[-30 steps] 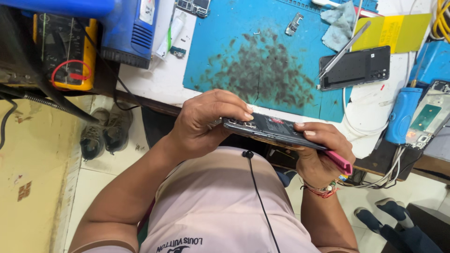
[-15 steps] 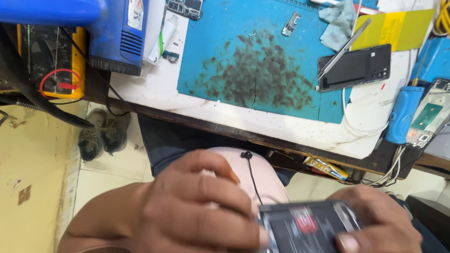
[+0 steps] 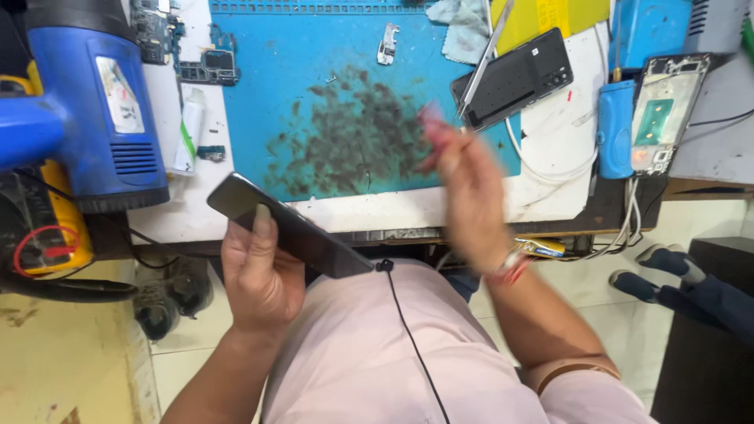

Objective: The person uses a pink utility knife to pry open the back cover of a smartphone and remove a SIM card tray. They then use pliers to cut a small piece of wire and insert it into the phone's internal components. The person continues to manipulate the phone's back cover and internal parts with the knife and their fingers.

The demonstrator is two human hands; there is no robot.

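Observation:
My left hand (image 3: 259, 279) grips a dark, flat phone (image 3: 302, 232) that slants from upper left to lower right, just in front of the bench edge. Its fingers wrap the phone's underside and one finger lies across its top. My right hand (image 3: 463, 177) is blurred by motion over the right part of the blue work mat (image 3: 259, 102), fingers pointing toward the bench. Whether it holds anything is unclear. A black phone back cover (image 3: 514, 78) and metal tweezers (image 3: 481, 59) lie just beyond that hand.
A blue heat gun (image 3: 94, 102) stands at the left, with a yellow multimeter (image 3: 43, 235) below it. Circuit boards (image 3: 208, 63), a white tube (image 3: 187, 133), a grey cloth (image 3: 463, 27), a blue tool (image 3: 614, 129) and a phone frame (image 3: 664, 114) sit around the mat.
The view has swung up toward the bench. My right hand has let go of the phone and moved up over the mat. My left hand alone holds the phone.

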